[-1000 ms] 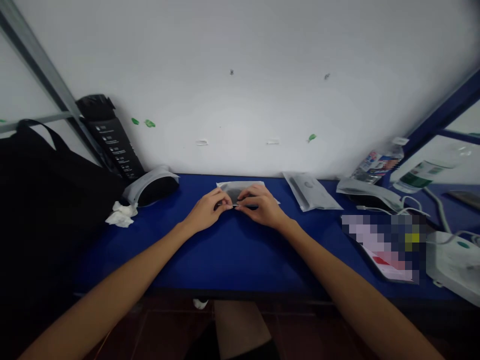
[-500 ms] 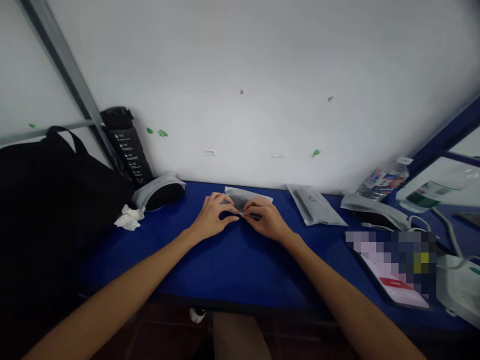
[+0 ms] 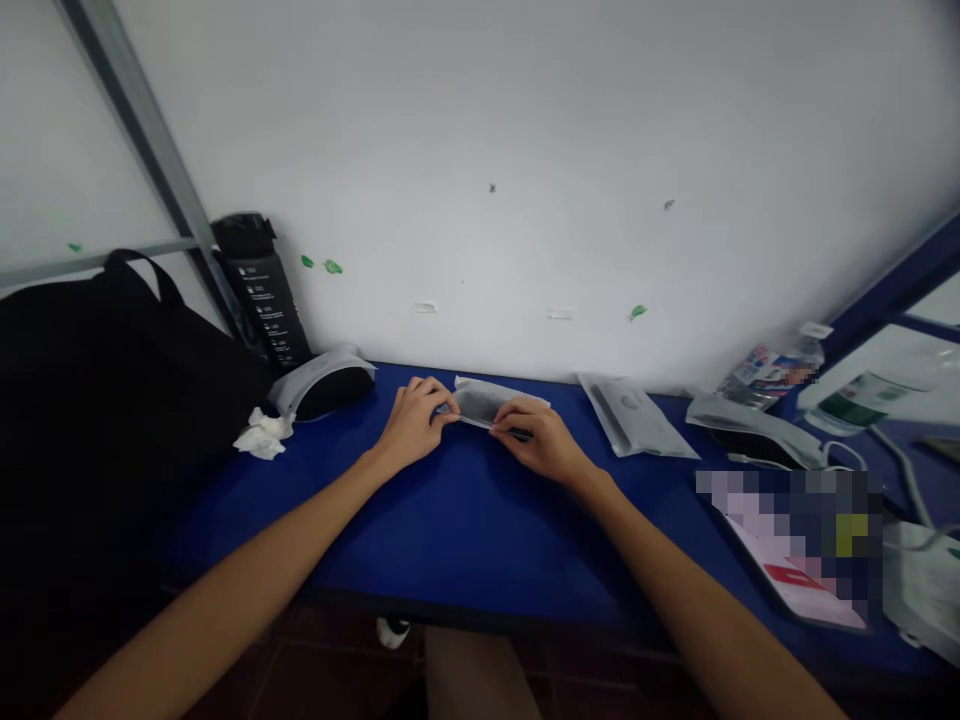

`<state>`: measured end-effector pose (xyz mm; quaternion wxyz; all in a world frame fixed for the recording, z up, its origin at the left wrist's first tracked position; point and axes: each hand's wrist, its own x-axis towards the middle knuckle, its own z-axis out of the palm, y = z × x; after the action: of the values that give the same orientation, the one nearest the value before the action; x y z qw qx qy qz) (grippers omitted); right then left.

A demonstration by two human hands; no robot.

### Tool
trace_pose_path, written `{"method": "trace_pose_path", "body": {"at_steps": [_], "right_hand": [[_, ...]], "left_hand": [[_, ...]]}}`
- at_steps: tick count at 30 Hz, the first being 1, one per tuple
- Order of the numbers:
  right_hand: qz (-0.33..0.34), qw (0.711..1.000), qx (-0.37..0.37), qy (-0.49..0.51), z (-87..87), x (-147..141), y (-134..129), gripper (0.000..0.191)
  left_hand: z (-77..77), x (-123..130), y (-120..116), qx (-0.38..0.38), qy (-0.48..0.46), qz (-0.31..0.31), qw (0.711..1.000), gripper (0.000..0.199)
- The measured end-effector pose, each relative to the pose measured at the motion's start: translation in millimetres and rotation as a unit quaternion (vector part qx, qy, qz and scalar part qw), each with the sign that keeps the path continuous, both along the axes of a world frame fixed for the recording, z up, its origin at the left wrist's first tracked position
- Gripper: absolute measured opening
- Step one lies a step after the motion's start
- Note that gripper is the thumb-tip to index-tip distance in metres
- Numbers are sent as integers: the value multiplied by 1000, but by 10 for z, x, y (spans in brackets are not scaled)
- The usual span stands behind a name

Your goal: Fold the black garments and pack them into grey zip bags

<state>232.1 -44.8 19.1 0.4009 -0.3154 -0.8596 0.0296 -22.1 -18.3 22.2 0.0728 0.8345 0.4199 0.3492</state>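
Observation:
A frosted zip pouch (image 3: 480,402) with something dark inside lies on the blue table between my hands, its near edge towards me. My left hand (image 3: 417,418) pinches the left end of that near edge between thumb and fingers. On the same edge, right of its middle, the fingertips of my right hand (image 3: 536,432) are closed, and that hand covers the pouch's right part. Another frosted pouch (image 3: 634,415) lies flat to the right, apart from my hands.
Leftward are a black bag (image 3: 127,400), a tall black bottle (image 3: 262,295), crumpled tissue (image 3: 262,434) and a frosted pouch with a black item (image 3: 326,385). Rightward lie another pouch (image 3: 757,428), plastic bottles (image 3: 772,370), a phone (image 3: 795,560) and a white box (image 3: 919,580). A wall stands behind.
My left hand has slid left along the pouch's near edge, away from my right hand, which stays at about the same place. More of the pouch shows between them.

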Motion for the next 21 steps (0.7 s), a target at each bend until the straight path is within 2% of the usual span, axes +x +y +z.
{"method": "trace_pose_path", "body": {"at_steps": [4, 8, 12, 16, 21], "right_hand": [[-14, 1000, 7, 5, -7, 50, 26, 16], [-19, 1000, 0, 7, -24, 52, 31, 14], [-16, 999, -42, 8, -39, 41, 25, 12], [-4, 997, -78, -12, -41, 37, 23, 9], [-9, 997, -73, -15, -20, 11, 4, 16]], "left_hand": [[-29, -88, 90, -14, -10, 24, 1000, 7], [-85, -103, 123, -48, -34, -20, 998, 10], [-135, -85, 129, -83, -58, -62, 993, 10], [-144, -75, 117, -83, -51, -62, 993, 10], [-158, -62, 104, -76, -52, -55, 994, 19]]}}
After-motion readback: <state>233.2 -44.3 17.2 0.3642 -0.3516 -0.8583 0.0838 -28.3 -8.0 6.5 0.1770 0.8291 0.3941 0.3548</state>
